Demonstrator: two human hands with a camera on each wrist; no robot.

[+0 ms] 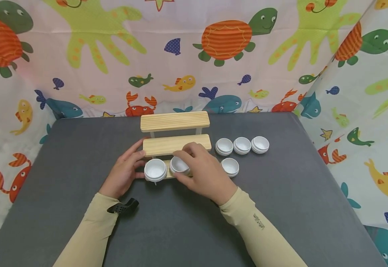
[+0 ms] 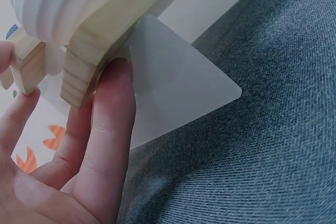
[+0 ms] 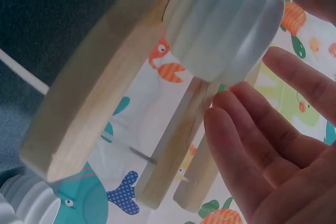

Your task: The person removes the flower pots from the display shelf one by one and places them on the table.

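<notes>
A three-tier wooden display stand [image 1: 177, 145] with translucent side supports stands on the grey table. My left hand [image 1: 123, 171] grips its left end, the thumb at the middle board and fingers against the lowest board [image 2: 84, 64]. A white ribbed cup [image 1: 155, 169] sits upright at the left of the lowest board. Beside it on that board is a second white ribbed cup [image 1: 179, 165], also seen in the right wrist view. My right hand [image 1: 205, 172] pinches this second cup, thumb in front and fingers behind. The hand hides part of the cup and the board's right end.
Right of the stand, several white ribbed cups stand on the dark grey table [image 1: 280, 193]: a row with a cup [image 1: 242, 145] in its middle, and one nearer cup [image 1: 229, 167]. A sea-animal patterned cloth [image 1: 167, 74] hangs behind and along the sides.
</notes>
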